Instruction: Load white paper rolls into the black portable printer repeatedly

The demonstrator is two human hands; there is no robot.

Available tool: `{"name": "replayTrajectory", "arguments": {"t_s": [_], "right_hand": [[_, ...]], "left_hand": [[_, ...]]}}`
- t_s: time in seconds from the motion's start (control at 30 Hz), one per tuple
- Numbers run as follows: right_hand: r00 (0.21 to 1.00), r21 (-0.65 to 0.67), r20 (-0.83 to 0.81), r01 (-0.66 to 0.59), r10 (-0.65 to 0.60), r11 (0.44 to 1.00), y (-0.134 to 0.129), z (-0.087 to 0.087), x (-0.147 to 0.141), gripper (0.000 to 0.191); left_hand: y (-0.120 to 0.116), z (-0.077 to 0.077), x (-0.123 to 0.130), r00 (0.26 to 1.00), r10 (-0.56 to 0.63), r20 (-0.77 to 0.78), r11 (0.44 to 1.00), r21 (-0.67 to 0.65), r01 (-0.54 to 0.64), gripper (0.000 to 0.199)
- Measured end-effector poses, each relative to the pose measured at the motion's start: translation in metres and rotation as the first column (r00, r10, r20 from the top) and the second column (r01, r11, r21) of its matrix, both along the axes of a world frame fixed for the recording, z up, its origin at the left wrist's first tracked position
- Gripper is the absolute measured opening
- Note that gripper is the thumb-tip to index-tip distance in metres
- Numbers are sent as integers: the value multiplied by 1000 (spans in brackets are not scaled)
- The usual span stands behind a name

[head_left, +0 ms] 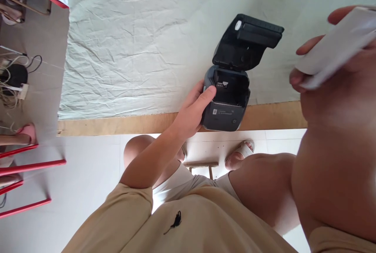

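Note:
My left hand [196, 106] is closed on the left side of a small dark portable label printer [225, 114], its thumb over the rim. The printer's lid [249, 41] is swung fully open, away from my body. A small printed sticker shows inside the paper bay, where no roll can be seen. At the right, my right hand [340, 61] is raised close to the camera, apart from the printer. Its fingers are closed round a blurred white piece [335, 45] that looks like folded or rolled paper; its exact kind is unclear.
A wrinkled pale green cloth [132, 49] covers the table, with a bare wooden edge [117, 123] in front. Red metal bars [32, 167] stand at the left. Cables [11, 84] lie on the floor. Parts of other people show at the left edge.

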State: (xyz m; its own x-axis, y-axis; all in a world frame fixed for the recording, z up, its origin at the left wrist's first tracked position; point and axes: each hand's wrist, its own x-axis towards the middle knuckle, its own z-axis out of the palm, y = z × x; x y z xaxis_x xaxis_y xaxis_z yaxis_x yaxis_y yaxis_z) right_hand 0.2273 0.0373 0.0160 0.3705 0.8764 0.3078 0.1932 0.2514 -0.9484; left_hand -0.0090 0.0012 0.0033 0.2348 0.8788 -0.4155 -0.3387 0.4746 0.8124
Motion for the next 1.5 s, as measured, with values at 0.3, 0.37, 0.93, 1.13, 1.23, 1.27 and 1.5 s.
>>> {"name": "replayTrajectory", "arguments": {"t_s": [0.3,0.37,0.93,1.13,1.23,1.27,1.5], "right_hand": [[812,-85,565,-121,148,989,13,-53,19,33],[807,-105,572,-107,148,989,9,-52,18,45],[817,-48,555,220,-157,974,18,-73,82,83],[757,-86,648,183,-84,979,14,-67,77,58],[775,-87,630,121,-40,989,14,-68,84,72],[786,-91,618,88,-13,992,12,-68,85,77],[769,-144,639,144,-19,979,8,-61,81,78]], "left_hand": [[1,-1,-2,1000,-26,3,1000,-9,26,52],[1,-1,-3,1000,-26,3,1000,-4,26,54],[1,-1,-2,1000,1,-3,1000,-11,-1,53],[1,-4,-2,1000,11,0,1000,12,-11,56],[1,-4,-2,1000,2,16,1000,19,-2,56],[1,-4,-2,1000,2,20,1000,20,-3,55],[2,-5,-2,999,18,44,1000,17,-18,49]]}}
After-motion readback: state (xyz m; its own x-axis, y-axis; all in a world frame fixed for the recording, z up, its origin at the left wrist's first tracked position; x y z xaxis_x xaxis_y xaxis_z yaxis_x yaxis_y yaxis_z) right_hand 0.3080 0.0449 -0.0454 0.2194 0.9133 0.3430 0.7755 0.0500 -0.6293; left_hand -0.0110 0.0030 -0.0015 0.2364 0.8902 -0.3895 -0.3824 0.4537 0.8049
